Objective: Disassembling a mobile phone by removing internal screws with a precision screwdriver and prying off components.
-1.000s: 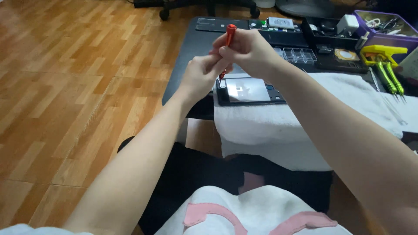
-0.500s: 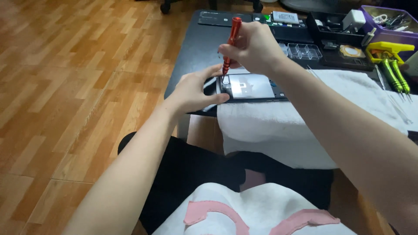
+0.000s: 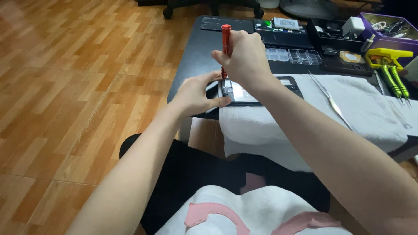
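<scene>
My right hand (image 3: pixel 244 56) grips a red screwdriver (image 3: pixel 225 41) held upright, its tip down on the left end of an opened dark phone (image 3: pixel 257 92). The phone lies flat on a white towel (image 3: pixel 348 109) spread over a low black table (image 3: pixel 196 52). My left hand (image 3: pixel 196 93) rests against the phone's left end, thumb along its near edge and fingers around the corner, steadying it. Part of the phone is hidden behind my right wrist.
Metal tweezers (image 3: pixel 328 98) lie on the towel to the right. Clear small-part trays (image 3: pixel 294 55), dark boxes (image 3: pixel 331 30), a purple bin (image 3: pixel 387 24) and green-handled tools with a yellow holder (image 3: pixel 392 74) line the table's back and right. Wooden floor lies to the left.
Both hands came down from mid-air to the phone. The screwdriver turned upright and its tip dropped onto the phone's left end; my left hand let go of the tip and took hold of the phone.
</scene>
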